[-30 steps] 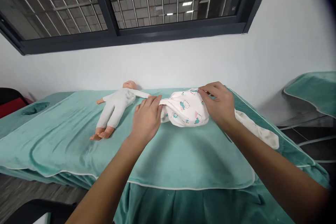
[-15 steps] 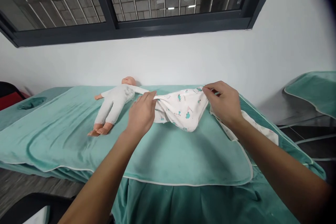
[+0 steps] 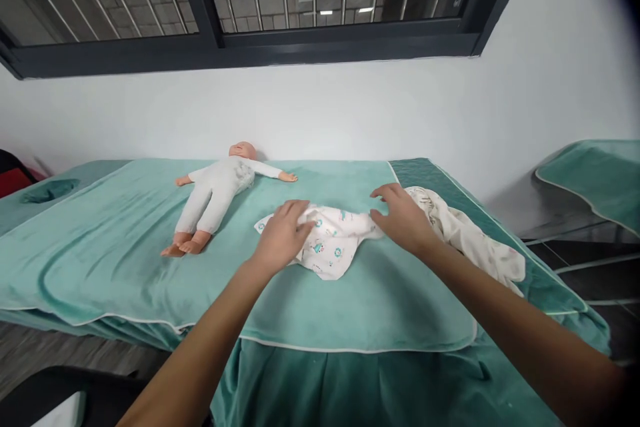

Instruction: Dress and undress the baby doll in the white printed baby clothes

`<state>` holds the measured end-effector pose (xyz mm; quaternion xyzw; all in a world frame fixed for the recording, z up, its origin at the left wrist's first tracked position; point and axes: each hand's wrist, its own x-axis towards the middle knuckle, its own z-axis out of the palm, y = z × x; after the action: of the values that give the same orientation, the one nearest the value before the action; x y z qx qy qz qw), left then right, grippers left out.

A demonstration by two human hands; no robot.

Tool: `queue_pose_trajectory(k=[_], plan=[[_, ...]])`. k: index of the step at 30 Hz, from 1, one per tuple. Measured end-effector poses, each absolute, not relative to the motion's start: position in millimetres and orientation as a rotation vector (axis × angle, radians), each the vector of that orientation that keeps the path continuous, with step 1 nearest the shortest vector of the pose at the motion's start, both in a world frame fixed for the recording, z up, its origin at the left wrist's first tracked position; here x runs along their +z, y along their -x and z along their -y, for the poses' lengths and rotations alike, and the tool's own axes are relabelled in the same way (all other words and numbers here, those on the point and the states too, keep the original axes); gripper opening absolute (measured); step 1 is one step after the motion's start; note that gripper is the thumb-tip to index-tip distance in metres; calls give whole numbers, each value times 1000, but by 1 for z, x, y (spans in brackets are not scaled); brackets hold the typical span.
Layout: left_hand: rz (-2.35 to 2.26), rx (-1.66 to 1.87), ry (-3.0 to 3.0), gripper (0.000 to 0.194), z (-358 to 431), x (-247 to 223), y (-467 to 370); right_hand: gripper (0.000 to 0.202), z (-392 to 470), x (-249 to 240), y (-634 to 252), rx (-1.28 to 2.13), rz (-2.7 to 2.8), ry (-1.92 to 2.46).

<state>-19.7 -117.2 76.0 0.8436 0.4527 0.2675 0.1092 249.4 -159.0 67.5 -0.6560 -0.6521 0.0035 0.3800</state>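
Observation:
A small white garment with green and pink prints (image 3: 333, 247) lies crumpled on the green bed cover (image 3: 350, 320). My left hand (image 3: 285, 233) rests over its left part, thumb apart from the fingers, not gripping it. At the garment's right end my right hand (image 3: 400, 217) hovers with fingers curved and apart, holding nothing. A doll in a white suit (image 3: 220, 187) lies on its back to the left, arms spread, its head toward the wall. Right of my right hand is a bunched pale cloth (image 3: 465, 233), partly hidden by my forearm.
Behind the bed stand a white wall (image 3: 320, 113) and a dark-framed barred window (image 3: 330, 47). A green-covered surface (image 3: 595, 177) is at the far right. A black chair (image 3: 100, 387) with a pale object on it is at the lower left.
The printed garment has gone from being held up and stretched between both hands to lying on the bed. Both hands have lowered and opened. The doll's outstretched arm is now fully visible.

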Motion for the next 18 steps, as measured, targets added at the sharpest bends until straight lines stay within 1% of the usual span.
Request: queue_pose_trajectory(k=[2,4,6,8,10,11,14,16,18], plan=[[-1278,661,-2514,63,118,61,16,42,155,54,-244,61,1778,1570],[-1300,504,-2518,84,118,48,9,54,145,44,-237,151,1890,1423],[-1338,339,-2525,99,119,36,2,60,132,32,-228,249,1969,1323],[-1374,228,-2561,104,120,28,-4,58,121,15,-219,356,1999,1314],[-1407,202,-2620,98,122,22,-6,48,115,-3,-212,470,2003,1340],[-1425,222,-2648,90,123,21,-5,46,115,-11,-209,494,1994,1346],[-1444,345,-2665,54,125,22,0,46,120,-23,-207,544,1940,1326],[-1421,528,-2575,37,126,28,3,47,127,-18,-206,649,1854,1289],[-1394,844,-2338,34,129,37,2,48,134,-7,-201,761,1713,1242]])
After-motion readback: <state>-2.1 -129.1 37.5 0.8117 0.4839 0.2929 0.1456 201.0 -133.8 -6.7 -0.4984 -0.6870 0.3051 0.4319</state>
